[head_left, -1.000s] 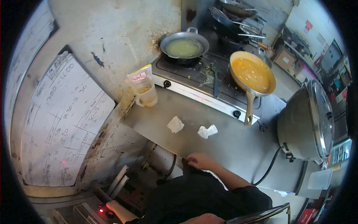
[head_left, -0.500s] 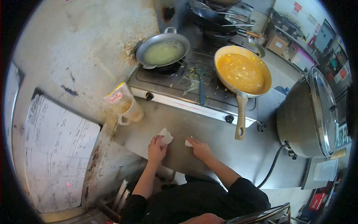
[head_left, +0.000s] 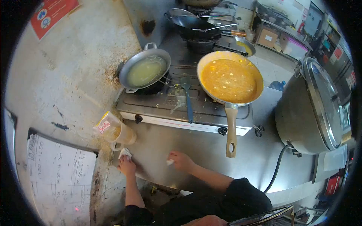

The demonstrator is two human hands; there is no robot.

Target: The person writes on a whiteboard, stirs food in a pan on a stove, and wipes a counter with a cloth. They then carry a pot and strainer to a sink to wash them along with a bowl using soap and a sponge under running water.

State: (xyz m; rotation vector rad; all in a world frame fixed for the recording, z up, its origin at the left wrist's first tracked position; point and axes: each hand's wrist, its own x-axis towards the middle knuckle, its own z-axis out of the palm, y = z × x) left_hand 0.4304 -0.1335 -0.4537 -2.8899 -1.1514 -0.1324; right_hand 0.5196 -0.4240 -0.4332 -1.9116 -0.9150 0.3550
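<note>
Tissue [head_left: 125, 152] under the curled grip of the left hand [head_left: 127, 166], on the counter [head_left: 152, 150] just beside the jug [head_left: 128, 136] at left; second tissue [head_left: 170, 162] held narrowly in the right hand [head_left: 182, 162], contact below impossible to tell; pale smears [head_left: 178, 102] left on the stove [head_left: 147, 104] near the spatula [head_left: 189, 107], orange mixture [head_left: 228, 81] in the pan [head_left: 226, 55]
</note>
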